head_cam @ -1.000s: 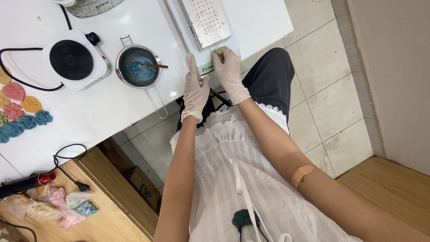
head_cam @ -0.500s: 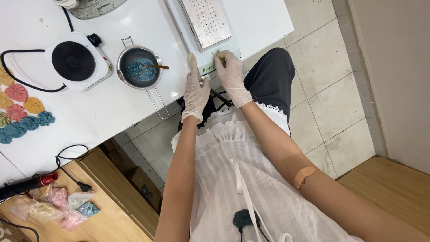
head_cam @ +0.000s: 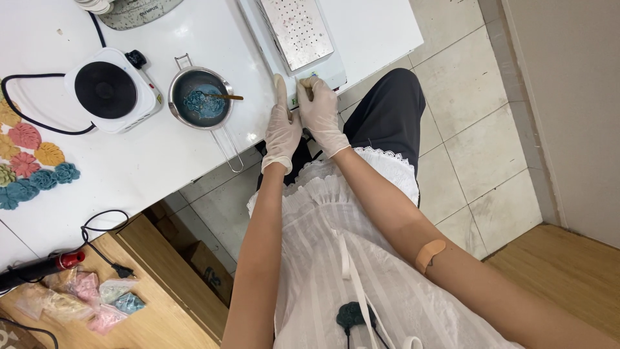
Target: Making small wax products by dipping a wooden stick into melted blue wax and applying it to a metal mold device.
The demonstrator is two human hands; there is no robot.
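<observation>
Top centre, both gloved hands, left [head_cam: 281, 126] and right [head_cam: 321, 111], apparently pinch a small strip [head_cam: 298, 98]; it could slip toward the nearby saucepan [head_cam: 200, 99].

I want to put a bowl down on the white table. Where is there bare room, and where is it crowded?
Bare white table lies in front of the hotplate and saucepan, right of the coloured flower shapes. Another free patch lies right of the perforated metal tray. It is crowded where the left hand and right hand meet at the tray's near edge.
</observation>
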